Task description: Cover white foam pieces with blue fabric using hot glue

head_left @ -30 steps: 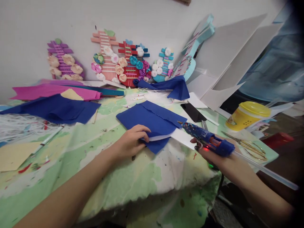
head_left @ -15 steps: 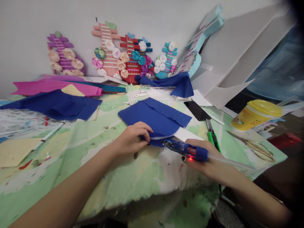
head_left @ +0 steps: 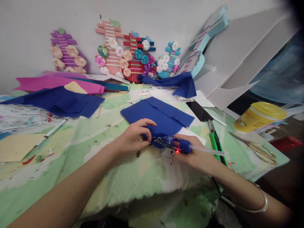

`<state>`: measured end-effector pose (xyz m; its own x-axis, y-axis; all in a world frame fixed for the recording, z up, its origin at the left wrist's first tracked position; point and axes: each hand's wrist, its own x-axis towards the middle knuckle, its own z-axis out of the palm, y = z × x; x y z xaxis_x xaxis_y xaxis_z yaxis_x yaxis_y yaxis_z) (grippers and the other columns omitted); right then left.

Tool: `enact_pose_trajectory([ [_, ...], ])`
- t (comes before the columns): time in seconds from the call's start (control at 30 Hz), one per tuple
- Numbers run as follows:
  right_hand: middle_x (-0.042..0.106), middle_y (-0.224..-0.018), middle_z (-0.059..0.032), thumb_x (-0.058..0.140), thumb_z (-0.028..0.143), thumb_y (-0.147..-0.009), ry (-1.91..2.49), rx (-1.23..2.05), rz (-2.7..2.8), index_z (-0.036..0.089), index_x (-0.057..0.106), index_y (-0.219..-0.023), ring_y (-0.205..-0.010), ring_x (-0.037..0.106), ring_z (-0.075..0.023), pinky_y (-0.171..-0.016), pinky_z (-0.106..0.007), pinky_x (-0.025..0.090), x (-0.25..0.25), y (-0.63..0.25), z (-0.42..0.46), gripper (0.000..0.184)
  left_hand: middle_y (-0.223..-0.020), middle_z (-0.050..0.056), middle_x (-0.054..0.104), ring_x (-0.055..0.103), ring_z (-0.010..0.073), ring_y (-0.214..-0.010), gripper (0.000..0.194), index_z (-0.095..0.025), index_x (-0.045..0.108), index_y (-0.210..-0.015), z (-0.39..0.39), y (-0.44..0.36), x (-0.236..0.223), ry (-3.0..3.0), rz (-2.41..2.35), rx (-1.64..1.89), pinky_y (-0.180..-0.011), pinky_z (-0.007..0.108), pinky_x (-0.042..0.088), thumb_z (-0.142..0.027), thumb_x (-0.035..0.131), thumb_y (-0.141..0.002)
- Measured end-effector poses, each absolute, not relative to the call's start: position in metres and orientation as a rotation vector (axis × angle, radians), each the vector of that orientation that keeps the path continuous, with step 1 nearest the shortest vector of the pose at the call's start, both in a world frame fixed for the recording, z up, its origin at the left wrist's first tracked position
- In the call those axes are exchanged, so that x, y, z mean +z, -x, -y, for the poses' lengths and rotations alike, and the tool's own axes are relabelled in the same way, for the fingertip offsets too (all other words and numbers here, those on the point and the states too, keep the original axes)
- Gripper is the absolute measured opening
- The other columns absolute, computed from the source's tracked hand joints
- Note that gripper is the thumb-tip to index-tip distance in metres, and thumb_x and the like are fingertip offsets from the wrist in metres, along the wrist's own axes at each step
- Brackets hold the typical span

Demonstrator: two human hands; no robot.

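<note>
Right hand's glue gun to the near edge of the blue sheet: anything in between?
Nothing visible. The glue gun in the right hand has its nozzle at the near edge of the blue sheet; contact is unclear. The left hand is right beside the nozzle. The green cutter lies off right.

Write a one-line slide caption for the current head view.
Left hand at the edge of blue paper, right hand holding a blue glue gun.
</note>
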<state>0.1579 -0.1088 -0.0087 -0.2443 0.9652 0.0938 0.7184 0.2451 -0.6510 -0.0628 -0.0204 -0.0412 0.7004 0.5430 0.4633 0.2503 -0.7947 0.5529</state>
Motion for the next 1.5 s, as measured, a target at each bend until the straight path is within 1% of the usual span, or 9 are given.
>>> enact_pose_trajectory([
  [0.1,0.052,-0.061,0.0045,0.057,0.019,-0.069,1.535,0.643,2.050,0.020,0.051,-0.066,-0.057,0.046,-0.0115,-0.053,-0.024,0.034,-0.008,-0.155,0.107,0.007,-0.116,0.008,0.058,0.056,0.0200,-0.106,0.009,-0.016,0.060,-0.067,0.019,0.064,-0.040,-2.447,-0.609,0.872,-0.092,0.037,0.045,-0.008,0.062,-0.071],
  [0.2,0.055,-0.062,0.0032,0.059,0.022,-0.070,1.510,0.626,2.043,0.021,0.054,-0.067,-0.057,0.049,-0.0129,-0.052,-0.025,0.036,-0.011,-0.155,0.106,0.005,-0.104,0.008,0.063,0.059,0.0194,-0.097,0.007,-0.016,0.059,-0.070,0.017,0.067,-0.037,-2.455,-0.582,0.871,-0.085,0.035,0.048,-0.010,0.064,-0.070],
  [0.27,0.058,-0.063,0.0017,0.060,0.022,-0.071,1.491,0.582,2.042,0.022,0.057,-0.069,-0.058,0.052,-0.0143,-0.051,-0.026,0.038,-0.014,-0.155,0.106,0.003,-0.098,0.008,0.065,0.059,0.0198,-0.095,0.009,-0.016,0.058,-0.072,0.015,0.070,-0.035,-2.482,-0.568,0.871,-0.085,0.035,0.047,-0.010,0.064,-0.069],
  [0.4,0.062,-0.067,0.0010,0.061,0.020,-0.070,1.489,0.517,2.067,0.023,0.060,-0.071,-0.061,0.055,-0.0156,-0.055,-0.027,0.041,-0.017,-0.153,0.106,0.003,-0.092,0.007,0.064,0.057,0.0205,-0.096,0.018,-0.017,0.058,-0.082,0.012,0.076,-0.033,-2.576,-0.611,0.812,-0.087,0.036,0.045,-0.006,0.059,-0.068],
  [0.57,0.061,-0.066,0.0023,0.059,0.018,-0.070,1.482,0.488,2.112,0.021,0.058,-0.069,-0.060,0.054,-0.0140,-0.055,-0.025,0.040,-0.014,-0.147,0.103,0.004,-0.091,0.006,0.062,0.058,0.0173,-0.086,0.030,-0.016,0.058,-0.090,0.011,0.080,-0.031,-2.557,-0.741,0.776,-0.078,0.030,0.047,0.000,0.050,-0.066],
  [0.67,0.062,-0.068,0.0017,0.059,0.018,-0.070,1.503,0.457,2.137,0.020,0.058,-0.070,-0.062,0.055,-0.0146,-0.056,-0.026,0.040,-0.011,-0.144,0.102,0.002,-0.091,0.006,0.062,0.058,0.0177,-0.086,0.028,-0.015,0.059,-0.088,0.012,0.080,-0.029,-2.555,-0.722,0.789,-0.078,0.030,0.047,-0.002,0.050,-0.066],
  [0.8,0.064,-0.072,0.0006,0.059,0.019,-0.070,1.489,0.480,2.160,0.020,0.059,-0.071,-0.065,0.056,-0.0157,-0.058,-0.026,0.040,-0.010,-0.140,0.101,0.002,-0.088,0.007,0.064,0.059,0.0184,-0.087,0.014,-0.015,0.061,-0.082,0.011,0.079,-0.030,-2.571,-0.649,0.798,-0.080,0.031,0.047,-0.009,0.054,-0.071],
  [0.9,0.062,-0.069,0.0010,0.059,0.019,-0.070,1.521,0.470,2.175,0.020,0.058,-0.071,-0.062,0.054,-0.0152,-0.057,-0.026,0.039,-0.010,-0.138,0.101,0.002,-0.087,0.006,0.066,0.060,0.0175,-0.085,0.010,-0.016,0.063,-0.077,0.008,0.079,-0.033,-2.559,-0.630,0.802,-0.080,0.031,0.047,-0.013,0.054,-0.075],
  [1.5,0.055,-0.068,0.0016,0.055,0.016,-0.072,1.483,0.486,2.256,0.021,0.044,-0.067,-0.062,0.048,-0.0133,-0.056,-0.026,0.034,-0.014,-0.133,0.099,0.013,-0.084,0.006,0.068,0.062,0.0158,-0.081,0.008,-0.015,0.062,-0.074,0.003,0.080,-0.038,-2.414,-0.654,0.837,-0.078,0.030,0.049,-0.012,0.055,-0.074],
])
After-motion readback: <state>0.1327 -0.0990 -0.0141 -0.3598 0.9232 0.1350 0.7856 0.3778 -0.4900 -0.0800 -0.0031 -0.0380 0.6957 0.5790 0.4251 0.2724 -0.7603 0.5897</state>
